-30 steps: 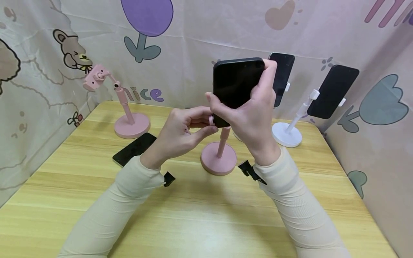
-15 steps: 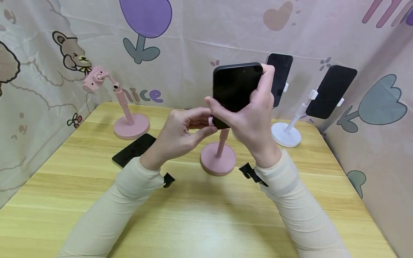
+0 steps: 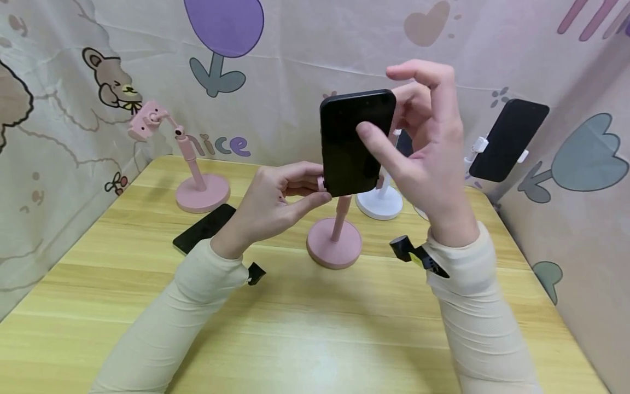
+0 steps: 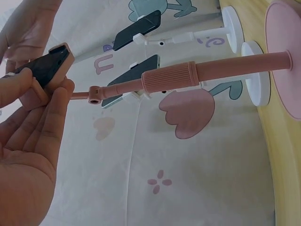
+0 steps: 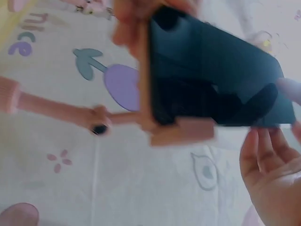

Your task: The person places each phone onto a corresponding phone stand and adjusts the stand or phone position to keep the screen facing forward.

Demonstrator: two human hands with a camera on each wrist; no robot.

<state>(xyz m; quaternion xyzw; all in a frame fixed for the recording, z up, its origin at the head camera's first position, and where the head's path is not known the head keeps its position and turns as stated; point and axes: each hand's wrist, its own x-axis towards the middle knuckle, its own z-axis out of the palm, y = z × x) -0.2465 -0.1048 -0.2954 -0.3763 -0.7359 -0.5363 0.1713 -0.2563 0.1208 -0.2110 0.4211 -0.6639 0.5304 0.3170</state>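
Note:
A black smartphone (image 3: 344,150) stands upright in the clamp (image 5: 181,132) of a pink phone stand, whose round base (image 3: 334,244) rests on the table. My left hand (image 3: 275,202) pinches the clamp's left end between thumb and fingers, at the phone's lower left corner. At the phone's right edge my right hand (image 3: 433,148) is spread, its index finger raised off the phone. The right thumb lies over the screen; whether it touches cannot be told. Other right fingers sit beside or behind the phone's edge, partly hidden.
A second pink stand (image 3: 198,191) with a bare clamp stands at the left. Another dark phone (image 3: 204,227) lies flat near my left wrist. Two white stands (image 4: 233,30) with phones (image 3: 509,139) stand at the back right. A patterned cloth (image 3: 305,33) hangs behind.
My right hand has loosened its grip on the phone and moved right and up, its index finger lifting away. The phone stays in the clamp, and my left hand keeps its pinch.

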